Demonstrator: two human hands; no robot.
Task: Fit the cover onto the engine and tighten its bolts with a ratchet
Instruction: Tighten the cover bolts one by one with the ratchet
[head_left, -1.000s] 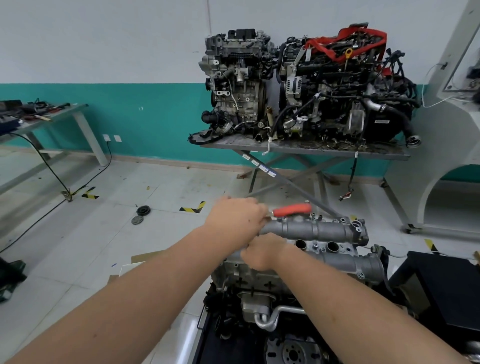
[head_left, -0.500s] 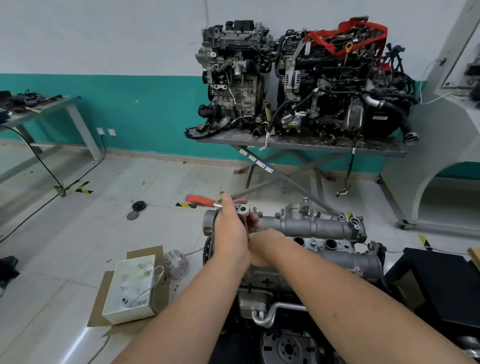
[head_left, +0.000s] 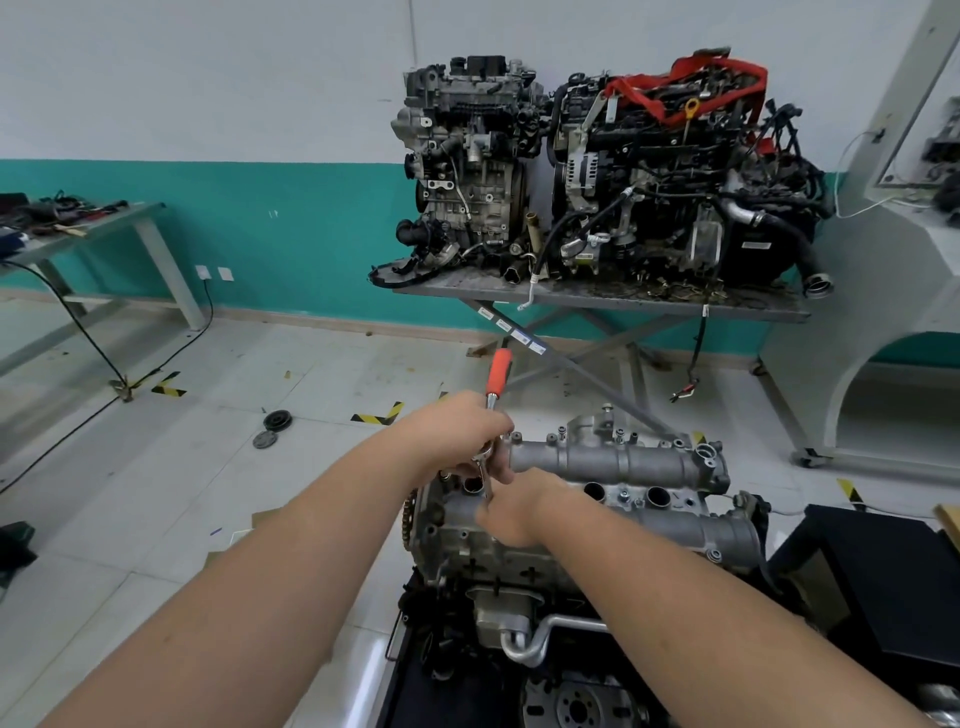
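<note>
Head view: I see the cover (head_left: 618, 462) already sitting on the engine (head_left: 498, 561), low center, so the job looks to be at the bolt-tightening step. Left hand (head_left: 457, 436) is curled round the ratchet (head_left: 493, 415) near its head, red handle sticking up and away toward the far desk (head_left: 597, 299), prob. mid-swing. Right hand (head_left: 511, 514) rests on the cover just below the tool, fingers bent at the drive end, I'd guess to keep the socket square on a bolt. Can't tell whether that grip pinches anything; socket, bolt and fingertips are hidden behind both hands. Engine's bottom is cut off by the frame edge.
</note>
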